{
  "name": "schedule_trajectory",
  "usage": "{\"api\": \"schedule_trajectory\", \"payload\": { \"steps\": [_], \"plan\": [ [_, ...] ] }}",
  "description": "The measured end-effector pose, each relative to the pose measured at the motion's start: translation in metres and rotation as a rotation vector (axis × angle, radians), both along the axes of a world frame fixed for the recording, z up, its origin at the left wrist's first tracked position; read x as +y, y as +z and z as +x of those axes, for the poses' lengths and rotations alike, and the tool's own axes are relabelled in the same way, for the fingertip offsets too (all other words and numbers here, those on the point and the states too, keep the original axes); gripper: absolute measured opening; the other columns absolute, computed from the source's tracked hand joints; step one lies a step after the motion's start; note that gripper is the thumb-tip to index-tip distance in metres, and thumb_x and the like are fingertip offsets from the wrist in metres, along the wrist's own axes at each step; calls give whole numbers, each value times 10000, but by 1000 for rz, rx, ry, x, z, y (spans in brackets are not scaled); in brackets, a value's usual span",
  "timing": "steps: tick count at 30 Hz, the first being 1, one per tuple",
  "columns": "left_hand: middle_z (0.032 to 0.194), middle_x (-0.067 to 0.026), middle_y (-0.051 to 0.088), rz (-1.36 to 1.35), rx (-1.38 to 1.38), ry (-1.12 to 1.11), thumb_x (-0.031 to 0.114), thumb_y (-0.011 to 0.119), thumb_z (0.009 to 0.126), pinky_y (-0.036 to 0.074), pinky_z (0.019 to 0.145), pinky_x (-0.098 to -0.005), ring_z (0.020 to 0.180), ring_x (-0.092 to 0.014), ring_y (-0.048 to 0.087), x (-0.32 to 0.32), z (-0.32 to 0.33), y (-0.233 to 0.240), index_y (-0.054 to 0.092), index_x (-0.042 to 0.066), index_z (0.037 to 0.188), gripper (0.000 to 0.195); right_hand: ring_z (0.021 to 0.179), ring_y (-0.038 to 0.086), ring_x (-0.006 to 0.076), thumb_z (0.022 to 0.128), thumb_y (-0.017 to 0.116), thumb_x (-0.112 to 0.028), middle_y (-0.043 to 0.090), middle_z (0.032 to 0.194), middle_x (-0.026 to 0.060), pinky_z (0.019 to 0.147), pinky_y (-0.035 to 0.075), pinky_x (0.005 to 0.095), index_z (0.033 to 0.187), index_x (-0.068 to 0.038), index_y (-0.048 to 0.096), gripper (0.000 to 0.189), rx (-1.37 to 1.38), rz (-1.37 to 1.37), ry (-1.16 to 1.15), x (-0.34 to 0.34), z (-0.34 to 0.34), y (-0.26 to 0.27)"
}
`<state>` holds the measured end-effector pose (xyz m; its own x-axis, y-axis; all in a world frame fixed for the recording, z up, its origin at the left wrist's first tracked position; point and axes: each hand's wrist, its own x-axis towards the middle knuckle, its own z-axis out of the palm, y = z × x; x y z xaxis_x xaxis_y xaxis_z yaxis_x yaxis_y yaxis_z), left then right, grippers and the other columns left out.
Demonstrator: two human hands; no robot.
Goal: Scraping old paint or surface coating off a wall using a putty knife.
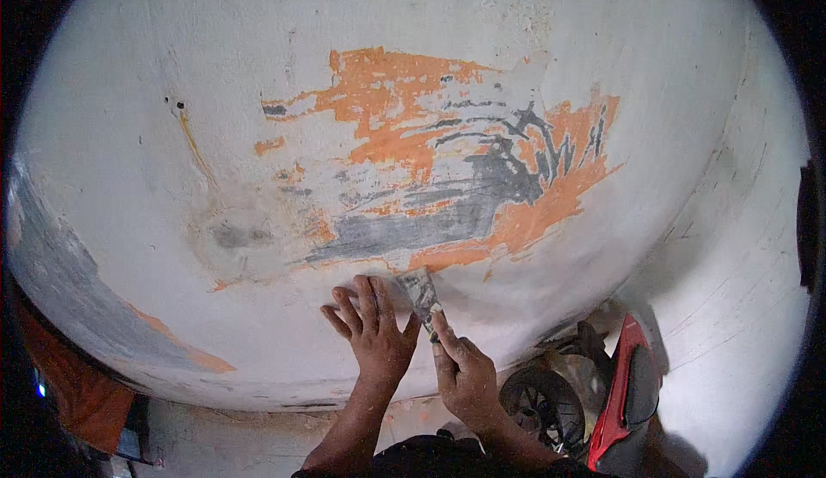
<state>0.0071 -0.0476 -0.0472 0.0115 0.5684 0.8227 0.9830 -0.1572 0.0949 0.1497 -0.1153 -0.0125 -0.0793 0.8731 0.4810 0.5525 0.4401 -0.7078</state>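
Observation:
A painted white wall fills most of the view, with its outer coat off in the middle. Orange paint and a dark grey layer show through there. My right hand grips the handle of a putty knife, whose smeared metal blade points up at the lower edge of the orange patch. Just left of the blade, my left hand is spread against the white paint with its fingers apart and nothing held.
A motorcycle with a red body panel, a black seat and a wheel stands at lower right. Orange fabric hangs at lower left. Two small holes mark the wall above a brownish streak.

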Motion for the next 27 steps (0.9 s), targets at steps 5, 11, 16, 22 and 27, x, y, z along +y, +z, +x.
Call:
{"api": "schedule_trajectory", "payload": {
  "steps": [5, 11, 16, 22, 27],
  "plan": [
    [1593, -182, 216, -41, -78, 0, 473, 716, 841, 15, 1129, -708, 1481, -460, 42, -5, -9, -6, 374, 16, 1459, 842, 719, 631, 272, 981, 534, -90, 650, 876, 213, 683, 510, 349, 1431, -56, 481, 454, -16, 10, 12, 16, -13, 36],
    [1600, -239, 153, -5, 2, -16, 415, 783, 772, 11, 1141, -687, 1471, -497, 28, -1, -6, -2, 309, -20, 1477, 955, 711, 624, 244, 976, 527, -69, 646, 854, 202, 660, 501, 358, 1414, -26, 492, 442, -23, -69, -36, 4, 1, -17],
    [1590, -169, 235, -31, -63, -21, 505, 699, 850, 27, 1125, -715, 1481, -461, 42, -3, -7, -6, 407, 25, 1444, 818, 685, 629, 326, 967, 555, -89, 636, 827, 185, 630, 518, 394, 1479, -114, 424, 529, 45, 107, -9, 21, -3, 37],
    [1593, -172, 227, 2, -46, -43, 514, 702, 843, 11, 1116, -725, 1482, -464, 27, 1, -3, -10, 414, 20, 1439, 826, 686, 608, 269, 972, 528, -71, 632, 826, 180, 648, 505, 361, 1458, -54, 440, 494, 17, 111, -38, 9, 3, -23],
    [1595, -155, 233, 2, -48, -45, 541, 711, 829, -5, 1113, -727, 1489, -447, 21, 6, -10, -11, 407, 55, 1452, 847, 662, 594, 308, 959, 553, -50, 614, 801, 184, 641, 509, 375, 1450, -97, 467, 501, 75, 209, -31, 28, -7, 30]
  ]
}}
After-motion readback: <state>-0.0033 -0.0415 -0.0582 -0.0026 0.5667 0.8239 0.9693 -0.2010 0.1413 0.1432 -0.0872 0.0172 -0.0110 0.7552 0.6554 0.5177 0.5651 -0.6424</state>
